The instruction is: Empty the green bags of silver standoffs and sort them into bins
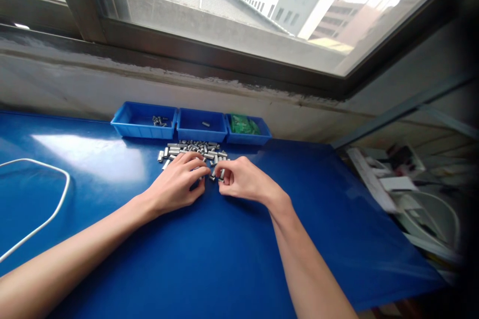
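Note:
Many small metal pieces (174, 149) lie in a loose pile on the blue table (209, 254). My left hand (181, 178) rests over the pile's near left part, fingers curved and apart, with no piece visible in it. Just to its right, my right hand (241, 178) is at the pile's near right edge, its fingers curled and the thumb close to the index finger. A metal piece shows by those fingertips; whether it is gripped is hard to make out. The two hands are close together but do not touch.
Behind the pile stand three blue bins: the left bin (144, 132) with small metal parts, the middle bin (202, 134) with one piece, the right bin (249, 138) with a green bag (243, 124). A white cable (62, 199) lies at left; a cluttered shelf (377, 184) stands at right.

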